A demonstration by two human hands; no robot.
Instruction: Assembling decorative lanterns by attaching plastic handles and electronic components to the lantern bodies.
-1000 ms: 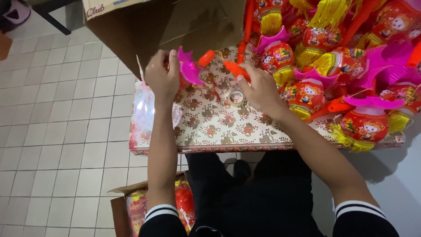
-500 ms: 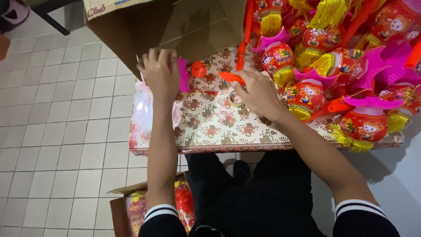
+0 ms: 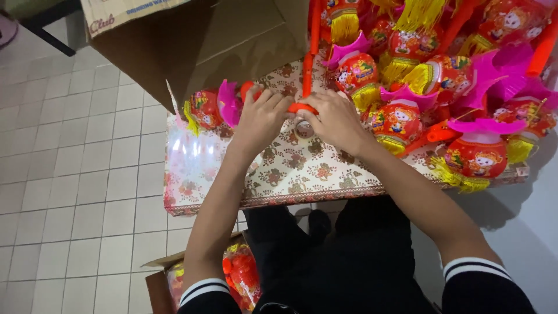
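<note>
- Orange plastic is showing between the two hands: a short orange stick (image 3: 302,108) is lying across the middle of the patterned tablecloth (image 3: 290,174), and both hands are meeting on it.
- Left hand (image 3: 260,119) is curling its fingers over the stick's left end, closed around it, just right of a red toy lantern (image 3: 206,109) with a pink top.
- Right hand (image 3: 336,119) is pinching the stick's right end with fingers together; a small roll of tape (image 3: 303,129) is sitting just near of the fingertips.
- Heaped red, pink and yellow-tasselled lanterns (image 3: 465,157) are crowding the right and far side of the table.
- Brown cardboard box (image 3: 192,46) is standing open at the far left edge.
- Clear plastic wrapping (image 3: 186,157) is lying on the cloth's left side.
- Another carton of toys (image 3: 232,279) is sitting on the tiled floor (image 3: 75,174), near the person's legs.
</note>
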